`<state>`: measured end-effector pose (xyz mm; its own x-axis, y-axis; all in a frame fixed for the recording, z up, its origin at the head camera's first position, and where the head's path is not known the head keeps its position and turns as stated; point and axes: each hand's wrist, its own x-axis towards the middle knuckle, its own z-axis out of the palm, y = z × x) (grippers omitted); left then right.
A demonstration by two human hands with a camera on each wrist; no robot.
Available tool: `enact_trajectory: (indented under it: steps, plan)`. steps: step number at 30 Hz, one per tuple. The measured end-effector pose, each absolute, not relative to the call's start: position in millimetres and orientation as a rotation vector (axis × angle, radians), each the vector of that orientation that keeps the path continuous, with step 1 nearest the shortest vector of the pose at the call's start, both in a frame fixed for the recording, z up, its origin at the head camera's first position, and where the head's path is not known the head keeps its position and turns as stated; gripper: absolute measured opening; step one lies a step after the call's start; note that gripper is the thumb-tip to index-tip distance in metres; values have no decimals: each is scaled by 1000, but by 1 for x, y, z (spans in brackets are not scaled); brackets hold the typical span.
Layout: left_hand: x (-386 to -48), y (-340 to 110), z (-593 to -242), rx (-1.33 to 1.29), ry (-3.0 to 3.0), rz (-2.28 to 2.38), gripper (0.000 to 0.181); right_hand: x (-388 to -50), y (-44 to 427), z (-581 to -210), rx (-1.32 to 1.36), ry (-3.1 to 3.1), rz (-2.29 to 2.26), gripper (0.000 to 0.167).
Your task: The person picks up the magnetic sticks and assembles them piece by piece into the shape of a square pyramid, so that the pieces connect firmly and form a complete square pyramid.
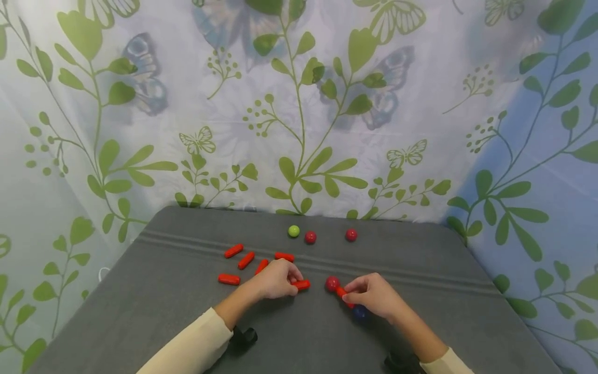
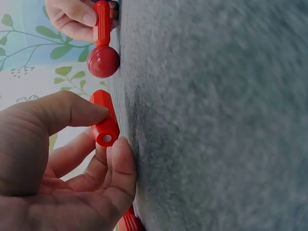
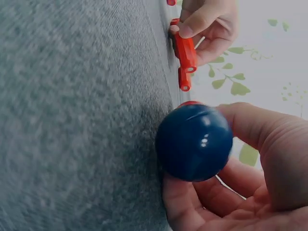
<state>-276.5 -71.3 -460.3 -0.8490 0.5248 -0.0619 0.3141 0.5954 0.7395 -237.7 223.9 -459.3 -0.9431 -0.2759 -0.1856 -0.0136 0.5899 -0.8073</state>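
Observation:
My left hand [image 1: 275, 279] pinches a red rod [image 1: 301, 284] between thumb and fingers, low over the grey table; a pale metal-like disc shows in the rod's end in the left wrist view. To its right, my right hand [image 1: 374, 295] grips another red rod [image 2: 102, 24] by its middle. A red ball [image 1: 332, 283] sits at that rod's far end and a dark blue ball [image 3: 194, 143] at its near end, forming one joined piece. In the right wrist view the blue ball hides most of its rod. A small gap separates the left hand's rod from the red ball.
Several loose red rods [image 1: 229, 279] lie left of and behind the left hand on the grey table [image 1: 187, 322]. Toward the back edge are a lime green ball [image 1: 294, 231] and two red balls [image 1: 351, 235]. A leaf-patterned curtain [image 1: 299, 130] hangs behind.

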Motion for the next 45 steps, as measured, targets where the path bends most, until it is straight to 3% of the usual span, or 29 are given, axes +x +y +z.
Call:
enact_trajectory:
  steps: [18, 31, 45]
  plan:
    - [-273, -57, -459, 828, 2559, 1115, 17, -229, 217, -465, -48, 2305, -1579, 42]
    - [-277, -52, -457, 852, 2572, 1095, 18, -227, 215, -463, -155, 2282, -1626, 48]
    - [-280, -47, -463, 846, 2575, 1071, 17, -224, 212, -468, 1, 2335, -1621, 38]
